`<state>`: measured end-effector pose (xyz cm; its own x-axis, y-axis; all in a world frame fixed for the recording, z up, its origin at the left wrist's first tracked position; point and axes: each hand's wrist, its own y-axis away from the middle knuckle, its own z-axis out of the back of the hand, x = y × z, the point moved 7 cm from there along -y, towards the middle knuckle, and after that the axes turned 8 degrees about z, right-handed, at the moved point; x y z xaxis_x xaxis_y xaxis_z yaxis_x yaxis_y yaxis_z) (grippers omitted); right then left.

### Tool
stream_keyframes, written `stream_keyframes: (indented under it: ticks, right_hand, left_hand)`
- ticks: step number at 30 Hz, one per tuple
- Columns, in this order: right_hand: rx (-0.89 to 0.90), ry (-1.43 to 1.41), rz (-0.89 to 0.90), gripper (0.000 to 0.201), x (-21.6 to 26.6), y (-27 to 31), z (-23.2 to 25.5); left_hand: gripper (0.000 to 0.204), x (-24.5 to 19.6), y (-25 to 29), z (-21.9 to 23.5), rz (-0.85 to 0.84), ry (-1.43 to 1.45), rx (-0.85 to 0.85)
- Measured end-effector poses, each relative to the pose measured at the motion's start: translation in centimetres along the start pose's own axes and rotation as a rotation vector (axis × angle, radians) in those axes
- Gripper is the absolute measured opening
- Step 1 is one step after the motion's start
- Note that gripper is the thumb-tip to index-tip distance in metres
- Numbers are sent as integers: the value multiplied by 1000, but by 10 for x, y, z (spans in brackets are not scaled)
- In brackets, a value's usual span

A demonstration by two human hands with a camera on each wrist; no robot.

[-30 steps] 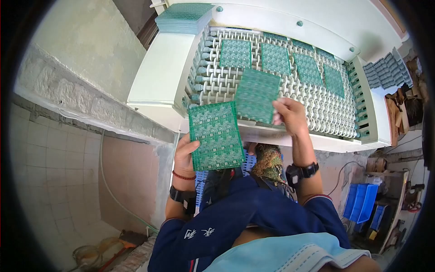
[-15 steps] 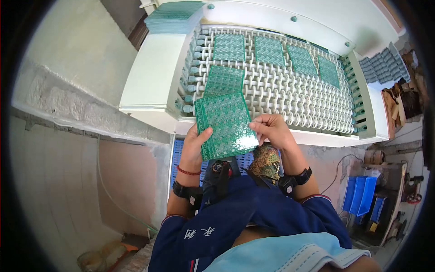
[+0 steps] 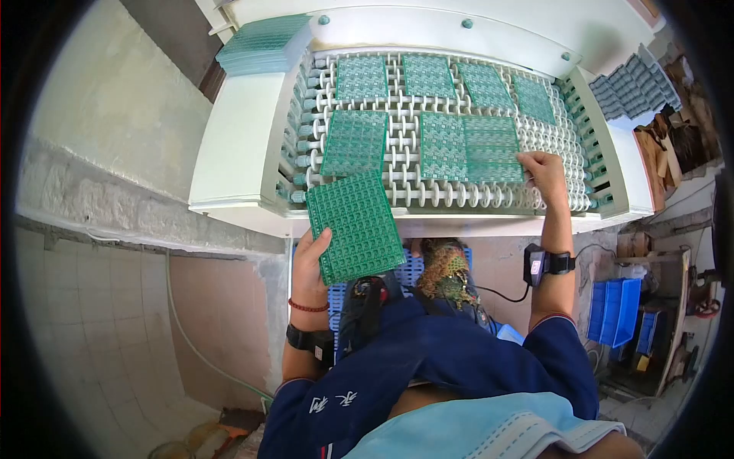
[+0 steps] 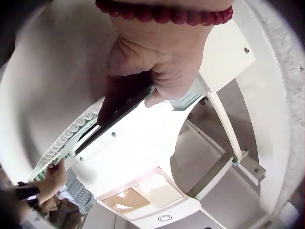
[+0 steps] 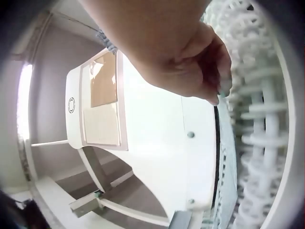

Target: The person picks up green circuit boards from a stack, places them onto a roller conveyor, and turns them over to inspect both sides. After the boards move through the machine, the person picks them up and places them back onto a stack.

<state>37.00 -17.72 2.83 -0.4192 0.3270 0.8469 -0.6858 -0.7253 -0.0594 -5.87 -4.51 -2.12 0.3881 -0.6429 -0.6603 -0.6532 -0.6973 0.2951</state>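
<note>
In the head view, my left hand [image 3: 312,256] grips a stack of green circuit boards [image 3: 355,227] by its lower left side, thumb on top. The stack is tilted in front of the roller conveyor [image 3: 405,197]. My right hand [image 3: 544,174] pinches the right edge of another circuit board [image 3: 495,153], blurred, low over the rollers. Its left side meets a second board [image 3: 442,145]. A third board [image 3: 353,141] lies at the left, partly behind the stack. In the right wrist view, the right hand's fingertips [image 5: 224,90] are curled together beside the rollers.
A row of several boards [image 3: 428,75] lies farther back on the rollers. A tall stack of boards [image 3: 264,44] stands on the machine's left corner. Grey corrugated pieces [image 3: 634,84] sit at the right end. Blue bins [image 3: 614,310] stand lower right.
My right hand has moved from the stack out to the right over the rollers. Two more boards now show there side by side. The stack's top board now shows a different pattern.
</note>
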Motion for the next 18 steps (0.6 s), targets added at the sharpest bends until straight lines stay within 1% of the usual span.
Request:
stream_keyframes:
  ticks: [2,4,5,7,9,11,13,16,18]
  right_hand:
    - [-65,239,4,27,-15,2,24]
    - [-152,442,44,30,-11,8,36]
    - [-151,389,85,31,-10,16,34]
    - [-149,279,161,31,13,39,14]
    - [14,69,200,35,44,66,-26]
    - [124,-78,231,35,47,89,-71]
    - [375,-340,139,24,69,110,-107]
    - [369,-509,-36,19,47,97,-104]
    - [160,-417,29,20,37,78,-62]
  left_hand:
    - [36,5,-5,-2,20,1,22]
    - [35,9,-14,-10,33,8,54]
    - [35,12,-16,-15,41,13,67]
    - [33,17,-20,-29,56,22,96]
    - [32,23,-24,-46,71,28,130]
    - [33,32,-31,-57,84,8,149]
    - [33,38,-34,-67,85,-7,153]
    - [31,36,-35,-77,64,-26,146]
    - [32,32,-30,-67,51,-36,143]
